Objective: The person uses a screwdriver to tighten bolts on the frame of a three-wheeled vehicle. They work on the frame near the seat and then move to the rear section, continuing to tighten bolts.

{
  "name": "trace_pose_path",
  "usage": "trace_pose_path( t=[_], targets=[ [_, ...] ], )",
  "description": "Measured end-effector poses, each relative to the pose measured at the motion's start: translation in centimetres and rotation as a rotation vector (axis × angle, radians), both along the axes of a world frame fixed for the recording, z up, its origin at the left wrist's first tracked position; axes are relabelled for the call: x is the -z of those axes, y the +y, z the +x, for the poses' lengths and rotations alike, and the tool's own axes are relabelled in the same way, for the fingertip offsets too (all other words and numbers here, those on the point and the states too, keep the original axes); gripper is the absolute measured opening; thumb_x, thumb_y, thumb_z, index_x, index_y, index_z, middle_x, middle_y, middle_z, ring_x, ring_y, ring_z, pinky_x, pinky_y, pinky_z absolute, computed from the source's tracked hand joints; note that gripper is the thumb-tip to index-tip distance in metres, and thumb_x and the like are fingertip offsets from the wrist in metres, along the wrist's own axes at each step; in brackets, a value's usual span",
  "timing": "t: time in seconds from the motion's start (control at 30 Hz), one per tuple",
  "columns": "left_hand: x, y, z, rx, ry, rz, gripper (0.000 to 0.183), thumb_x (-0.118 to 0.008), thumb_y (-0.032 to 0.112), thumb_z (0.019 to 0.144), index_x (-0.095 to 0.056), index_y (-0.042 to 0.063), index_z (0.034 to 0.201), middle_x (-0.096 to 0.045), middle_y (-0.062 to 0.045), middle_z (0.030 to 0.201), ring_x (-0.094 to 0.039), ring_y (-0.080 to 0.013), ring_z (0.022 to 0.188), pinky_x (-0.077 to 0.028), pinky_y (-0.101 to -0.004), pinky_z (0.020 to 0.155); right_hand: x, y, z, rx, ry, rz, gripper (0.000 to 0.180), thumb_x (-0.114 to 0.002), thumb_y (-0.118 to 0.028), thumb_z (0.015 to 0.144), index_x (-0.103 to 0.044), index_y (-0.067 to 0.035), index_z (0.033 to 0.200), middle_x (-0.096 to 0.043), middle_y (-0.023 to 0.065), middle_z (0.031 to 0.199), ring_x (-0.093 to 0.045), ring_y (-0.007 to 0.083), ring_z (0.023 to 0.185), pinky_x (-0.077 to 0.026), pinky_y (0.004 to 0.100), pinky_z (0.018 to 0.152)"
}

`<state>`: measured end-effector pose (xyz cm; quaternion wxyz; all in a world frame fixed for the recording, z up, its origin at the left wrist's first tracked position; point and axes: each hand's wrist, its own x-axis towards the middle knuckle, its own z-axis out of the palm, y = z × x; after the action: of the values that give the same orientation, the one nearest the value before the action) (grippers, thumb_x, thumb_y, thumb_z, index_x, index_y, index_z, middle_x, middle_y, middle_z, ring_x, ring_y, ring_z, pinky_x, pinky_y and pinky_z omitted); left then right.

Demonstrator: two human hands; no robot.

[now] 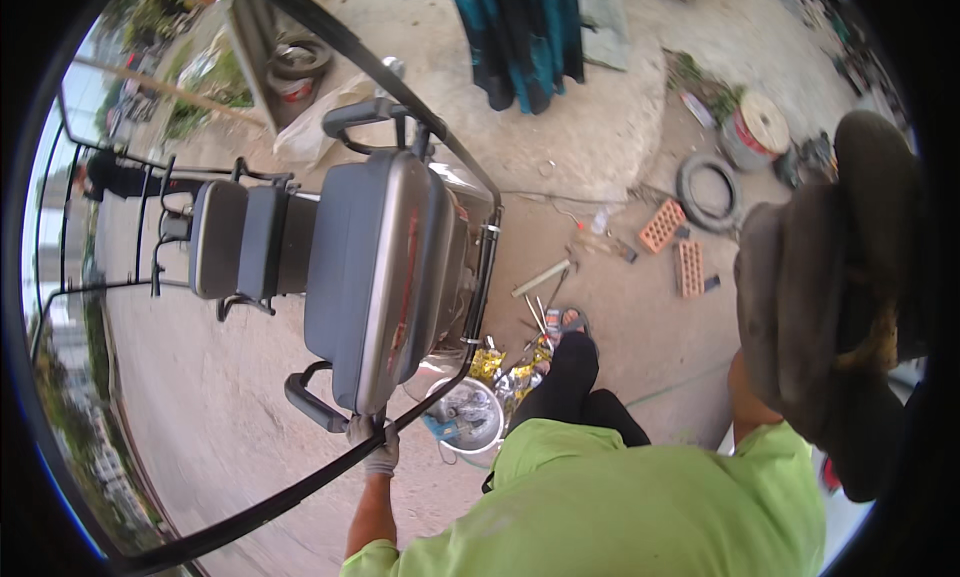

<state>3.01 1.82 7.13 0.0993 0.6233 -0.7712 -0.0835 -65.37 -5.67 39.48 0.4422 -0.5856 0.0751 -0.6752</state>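
Note:
My left hand, in a pale work glove, closes around the black metal tube of a vehicle's frame. It sits beside the lower armrest of a large grey padded seat; the tube hides part of the hand. Close to the camera at the right, my right hand is raised in a dark, dirty glove. Its fingers look bent, and its palm is mostly hidden, so I cannot tell whether anything is in it.
A metal basin with parts inside stands near my legs, beside yellow-and-silver wrappers and loose tools. Hollow bricks, a tire and a bucket lie beyond. A person is past the smaller seats. Dark-teal cloth hangs ahead.

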Motion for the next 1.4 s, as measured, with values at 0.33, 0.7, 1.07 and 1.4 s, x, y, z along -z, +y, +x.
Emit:
trace_pose_path(
  t=[0.33, 0.7, 1.07, 1.4],
  targets=[
    [-2.1, -0.1, -1.6, -0.244, 0.281, 0.362, 0.057, -0.068, 0.028, 0.097, -0.056, 0.002, 0.147, -0.063, -0.027, 0.144, -0.059, -0.0463, 0.134, -0.042, -0.0532, 0.116, 1.2, -6.9, -8.1, 0.111, -0.042, 0.102, 0.051, -0.068, -0.025, 0.099, -0.055, -0.001, 0.142, -0.065, 0.0068, 0.1, -0.064, 0.014, 0.077, -0.054, 0.0291, 0.063],
    [-3.9, 4.1, -16.1, -1.111, 0.121, 0.686, 0.064, -0.082, 0.037, 0.094, -0.063, -0.006, 0.138, -0.074, -0.021, 0.123, -0.071, -0.0258, 0.112, -0.057, -0.04, 0.094, 15.0, -9.0, -10.5, 0.282, 0.569, 1.194, 0.052, -0.07, -0.007, 0.094, -0.057, 0.003, 0.143, -0.066, 0.0059, 0.097, -0.063, 0.0121, 0.081, -0.052, 0.0297, 0.068],
    [-19.5, -37.5, -40.7, -0.119, 0.296, -0.01, 0.031, -0.064, 0.008, 0.102, -0.072, -0.001, 0.131, -0.078, -0.018, 0.122, -0.074, -0.0259, 0.114, -0.056, -0.0373, 0.099, 20.5, -21.3, -10.7, 0.203, 0.883, 0.726, 0.047, -0.074, -0.012, 0.094, -0.066, 0.003, 0.137, -0.071, 0.0255, 0.108, -0.071, 0.0378, 0.092, -0.057, 0.0422, 0.08],
    [-10.5, -53.8, -40.0, 0.05, 0.38, 0.746, 0.039, -0.075, 0.017, 0.096, -0.074, 0.004, 0.133, -0.077, -0.016, 0.124, -0.073, -0.0256, 0.115, -0.056, -0.0368, 0.1, 23.2, -29.4, -5.6, 0.212, 0.949, 0.735, 0.044, -0.073, -0.012, 0.093, -0.067, -0.002, 0.135, -0.07, 0.0233, 0.114, -0.072, 0.0384, 0.097, -0.058, 0.0439, 0.084]
  ],
)
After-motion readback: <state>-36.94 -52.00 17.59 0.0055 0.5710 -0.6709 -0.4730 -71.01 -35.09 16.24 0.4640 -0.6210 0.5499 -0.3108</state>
